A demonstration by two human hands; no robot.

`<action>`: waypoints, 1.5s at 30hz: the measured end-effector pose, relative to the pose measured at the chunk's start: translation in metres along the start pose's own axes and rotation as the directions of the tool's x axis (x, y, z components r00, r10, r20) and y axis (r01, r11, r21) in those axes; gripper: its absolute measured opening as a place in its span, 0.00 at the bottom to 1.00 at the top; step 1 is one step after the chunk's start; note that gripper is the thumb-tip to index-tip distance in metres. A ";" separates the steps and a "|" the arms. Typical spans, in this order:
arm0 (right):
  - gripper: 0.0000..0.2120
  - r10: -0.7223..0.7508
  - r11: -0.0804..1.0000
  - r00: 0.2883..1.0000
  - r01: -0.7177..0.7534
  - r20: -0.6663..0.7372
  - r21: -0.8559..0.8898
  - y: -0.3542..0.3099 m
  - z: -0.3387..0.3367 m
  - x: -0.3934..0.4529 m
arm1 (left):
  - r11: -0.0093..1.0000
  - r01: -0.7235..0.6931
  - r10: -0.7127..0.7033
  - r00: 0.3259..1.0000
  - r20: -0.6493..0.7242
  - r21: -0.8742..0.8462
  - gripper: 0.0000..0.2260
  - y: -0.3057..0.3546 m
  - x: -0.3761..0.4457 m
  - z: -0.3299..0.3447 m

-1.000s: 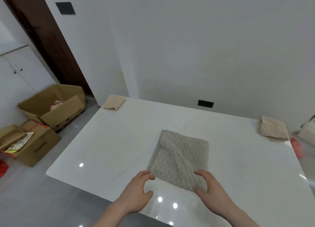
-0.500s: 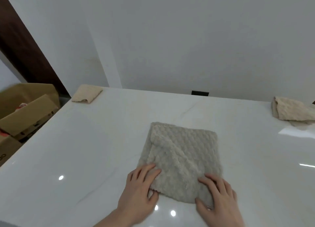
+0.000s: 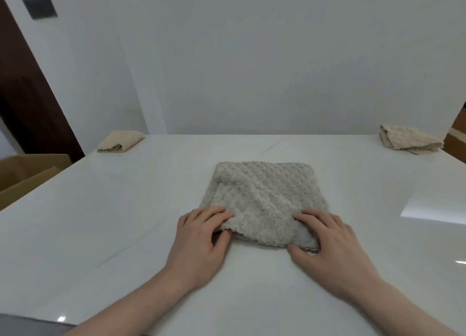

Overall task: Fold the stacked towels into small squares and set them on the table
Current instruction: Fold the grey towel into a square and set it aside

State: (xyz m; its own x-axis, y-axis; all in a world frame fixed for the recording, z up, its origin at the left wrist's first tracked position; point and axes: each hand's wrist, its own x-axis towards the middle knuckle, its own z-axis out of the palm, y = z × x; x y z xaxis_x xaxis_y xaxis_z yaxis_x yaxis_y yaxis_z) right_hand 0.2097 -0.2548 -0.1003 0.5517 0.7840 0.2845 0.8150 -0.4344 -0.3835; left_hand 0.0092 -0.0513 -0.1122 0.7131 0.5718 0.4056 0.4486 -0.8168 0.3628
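Towel: the grey towel (image 3: pixel 264 199) is lying mid-tabletop (image 3: pixel 100 222), already folded down to a rough square, with one more fold likely on the way.
Left hand: the left hand (image 3: pixel 201 237) is pinching the near left corner, fingers resting on top and thumb tucking under the edge, probably so the layers lift together.
Right hand: the right hand (image 3: pixel 325 240) is doing the same at the near right corner, fingers curling over the fabric, thumb at the edge.
Why both corners: my guess is gripping both is keeping the edge straight for flipping it away.
Done pile: a folded beige towel (image 3: pixel 121 141) is sitting at the far left corner.
To-do pile: the loose stack (image 3: pixel 411 139) is waiting far right, well apart from the work.
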 end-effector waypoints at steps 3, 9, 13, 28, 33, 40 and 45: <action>0.31 0.019 1.000 1.000 -0.019 -0.001 -0.002 -0.004 -0.004 -0.002 | 1.000 0.005 -0.005 1.000 -0.006 -0.023 0.19 0.005 0.000 -0.005; 0.27 0.071 0.997 0.996 -0.070 -0.052 0.021 -0.008 -0.005 -0.019 | 0.998 0.024 -0.025 0.999 -0.023 -0.050 0.15 0.015 -0.007 -0.017; 0.23 0.099 0.994 0.988 -0.093 -0.119 0.049 -0.007 -0.006 -0.026 | 0.999 0.048 -0.048 0.997 -0.057 -0.002 0.16 0.013 -0.008 -0.017; 0.15 0.060 0.987 0.975 -0.027 -0.212 0.156 -0.005 -0.006 -0.026 | 0.985 0.034 -0.067 0.978 -0.197 -0.168 0.17 0.007 -0.008 -0.013; 0.08 0.061 0.988 0.965 -0.022 -0.257 0.152 0.001 -0.001 -0.024 | 0.987 0.084 -0.114 0.964 -0.240 -0.134 0.10 0.006 -0.008 -0.011; 0.06 0.033 0.990 0.931 0.018 -0.363 0.137 0.003 0.002 -0.022 | 0.995 0.054 -0.077 0.950 -0.303 -0.084 0.08 0.007 -0.008 -0.013; 0.12 0.071 0.989 0.939 -0.022 -0.337 0.147 0.004 0.000 -0.021 | 0.995 -0.009 -0.021 0.957 -0.289 -0.100 0.07 0.011 -0.009 -0.015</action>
State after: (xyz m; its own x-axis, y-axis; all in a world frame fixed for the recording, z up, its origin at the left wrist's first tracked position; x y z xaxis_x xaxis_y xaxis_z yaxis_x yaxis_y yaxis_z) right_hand 0.2013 -0.2732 -0.1082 0.6355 0.5559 0.5358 0.7678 -0.3816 -0.5147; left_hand -0.0006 -0.0647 -0.0989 0.5173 0.5864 0.6233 0.3867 -0.8099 0.4410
